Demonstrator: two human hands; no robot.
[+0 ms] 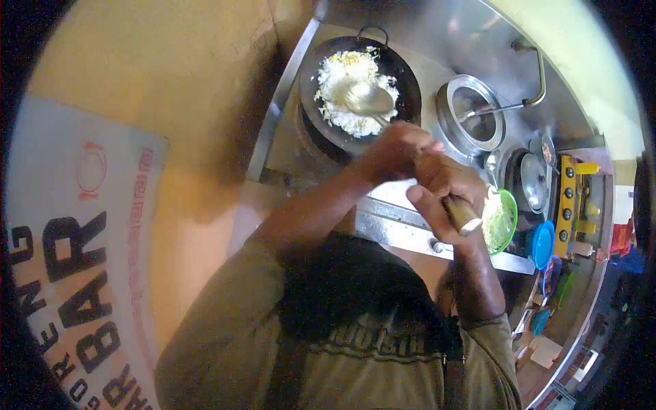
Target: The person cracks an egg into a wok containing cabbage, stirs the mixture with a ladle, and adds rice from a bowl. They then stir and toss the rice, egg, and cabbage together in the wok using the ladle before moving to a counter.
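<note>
I log both hands on one ladle (369,99). Left hand (400,150): fingers closed round the shaft. Right hand (444,195): fingers gripping the wooden handle end. The ladle's bowl lies on the rice (342,72) in the wok (408,85), on the steel tabletop (437,75). A green bowl (507,222) sits just beside the right hand, and a pot (471,123) near the wok.

One wok (408,87), one ladle (369,100) in it, two hands near it: left hand (398,152), right hand (445,186). Beside the wok, one steel pot (445,117), one green bowl (510,217).
</note>
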